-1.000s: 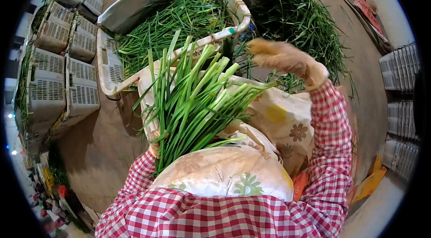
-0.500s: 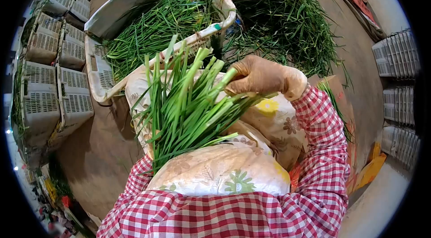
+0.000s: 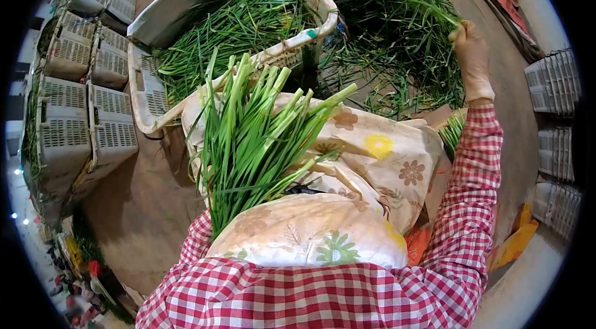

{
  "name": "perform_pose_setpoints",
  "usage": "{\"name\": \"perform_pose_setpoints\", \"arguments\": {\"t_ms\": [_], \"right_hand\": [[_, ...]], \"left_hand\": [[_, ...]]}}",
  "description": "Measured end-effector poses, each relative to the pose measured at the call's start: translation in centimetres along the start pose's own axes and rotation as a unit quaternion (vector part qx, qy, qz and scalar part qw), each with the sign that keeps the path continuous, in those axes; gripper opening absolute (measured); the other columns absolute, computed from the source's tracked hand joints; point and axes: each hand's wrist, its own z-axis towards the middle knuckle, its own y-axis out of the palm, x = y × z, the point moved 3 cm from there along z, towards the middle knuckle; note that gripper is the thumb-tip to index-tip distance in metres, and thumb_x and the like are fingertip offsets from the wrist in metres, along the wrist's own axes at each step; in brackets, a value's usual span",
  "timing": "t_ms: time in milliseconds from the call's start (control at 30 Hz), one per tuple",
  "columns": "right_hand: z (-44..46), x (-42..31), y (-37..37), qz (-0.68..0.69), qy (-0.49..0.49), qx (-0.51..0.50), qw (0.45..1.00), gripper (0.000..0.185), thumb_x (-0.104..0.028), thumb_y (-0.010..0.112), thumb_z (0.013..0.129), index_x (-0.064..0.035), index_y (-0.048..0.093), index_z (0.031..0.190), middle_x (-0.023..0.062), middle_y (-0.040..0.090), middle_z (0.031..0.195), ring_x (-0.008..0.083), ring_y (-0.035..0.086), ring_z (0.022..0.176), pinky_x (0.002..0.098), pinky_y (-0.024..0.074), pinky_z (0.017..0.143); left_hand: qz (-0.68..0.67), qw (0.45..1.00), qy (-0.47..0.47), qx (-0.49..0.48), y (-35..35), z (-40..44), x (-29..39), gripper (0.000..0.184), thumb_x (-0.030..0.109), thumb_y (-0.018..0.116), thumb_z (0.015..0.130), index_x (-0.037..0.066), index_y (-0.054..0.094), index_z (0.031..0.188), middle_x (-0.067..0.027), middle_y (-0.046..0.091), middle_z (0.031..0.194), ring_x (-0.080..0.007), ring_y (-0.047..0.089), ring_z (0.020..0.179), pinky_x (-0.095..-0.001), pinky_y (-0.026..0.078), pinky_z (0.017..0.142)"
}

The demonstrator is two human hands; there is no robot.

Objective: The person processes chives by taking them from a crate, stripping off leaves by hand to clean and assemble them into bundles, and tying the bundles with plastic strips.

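Observation:
A thick bundle of garlic chives (image 3: 254, 136), pale cut ends up, leans over my lap on the flowered apron (image 3: 397, 149). My left sleeve reaches in behind the bundle. The leaves hide my left hand and its fingers. Out to the right, my gloved right hand (image 3: 470, 59) is closed on a few thin green leaves (image 3: 434, 11). It is at the right edge of a loose heap of green leaves (image 3: 397, 37) on the floor. A small dark object (image 3: 301, 190), too covered to make out, lies beside the bundle on my lap.
In front stands a white plastic crate (image 3: 141, 90) with a liner, filled with chives (image 3: 236, 31). Stacked white crates (image 3: 65, 118) line the left side, with more crates (image 3: 552, 81) at the right wall. Another chive bunch (image 3: 453, 130) lies by my right arm.
My right hand has moved away from the bundle, up and right to the leaf heap, with thin leaves in its fingers. The bundle stays over my lap.

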Motion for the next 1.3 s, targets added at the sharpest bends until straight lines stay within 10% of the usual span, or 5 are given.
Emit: {"name": "perform_pose_setpoints", "arguments": {"t_ms": [67, 300, 700, 1067, 1300], "right_hand": [[-2.8, -3.4, 0.7, -0.33, 0.047, -0.044, 0.942, 0.056, -0.022, 0.051, 0.093, 0.0, 0.028, 0.139, 0.0225, 0.053, 0.124, 0.0334, 0.06, 0.101, 0.0368, 0.0504, 0.084], [-16.2, -13.2, 9.1, 0.51, 0.144, -0.47, 0.706, 0.034, -0.025, 0.064, 0.088, -0.0032, 0.06, 0.113, 0.001, 0.064, 0.085, 0.0066, 0.056, 0.071, 0.0212, 0.0461, 0.064], [-4.4, -2.4, -3.8, -0.046, -0.075, 0.179, 0.98, 0.019, -0.024, 0.052, 0.094, -0.0106, 0.063, 0.103, 0.0074, 0.066, 0.081, 0.0148, 0.06, 0.066, 0.0279, 0.048, 0.054], [-14.8, -18.1, 6.5, 0.054, -0.343, -0.127, 0.929, 0.042, -0.052, 0.063, 0.075, -0.0173, 0.069, 0.097, 0.0033, 0.065, 0.096, 0.0183, 0.055, 0.103, 0.0436, 0.0092, 0.109], [-15.8, -16.8, 9.5, 0.036, -0.229, -0.288, 0.929, 0.014, -0.019, 0.07, 0.073, -0.0134, 0.068, 0.086, 0.0057, 0.063, 0.079, 0.0224, 0.06, 0.082, 0.045, 0.0365, 0.094]], "left_hand": [[-0.001, 1.0, 0.002, 0.002, 0.0, -0.1, 0.0, 0.041, 0.04, 0.063, 0.085, 0.003, 0.059, 0.102, -0.0056, 0.061, 0.098, -0.014, 0.058, 0.083, -0.0281, 0.051, 0.072], [-0.004, 1.0, 0.013, 0.005, 0.7, 0.0, 0.4, 0.041, 0.041, 0.063, 0.085, 0.004, 0.059, 0.102, -0.0056, 0.061, 0.098, -0.0141, 0.059, 0.084, -0.0282, 0.051, 0.072], [-0.02, 0.999, 0.041, -0.009, 1.4, 0.7, 1.1, 0.041, 0.041, 0.063, 0.085, 0.004, 0.059, 0.102, -0.0056, 0.061, 0.099, -0.0143, 0.059, 0.084, -0.0282, 0.052, 0.072], [-0.047, 0.996, 0.07, -0.011, 2.1, 1.7, 0.8, 0.04, 0.041, 0.063, 0.085, 0.005, 0.058, 0.103, -0.0056, 0.062, 0.099, -0.0144, 0.06, 0.084, -0.0283, 0.053, 0.072], [-0.04, 0.995, 0.084, -0.022, 1.9, 0.8, 1.2, 0.04, 0.041, 0.062, 0.085, 0.006, 0.058, 0.103, -0.0056, 0.062, 0.099, -0.0145, 0.061, 0.085, -0.0283, 0.054, 0.072]]}}
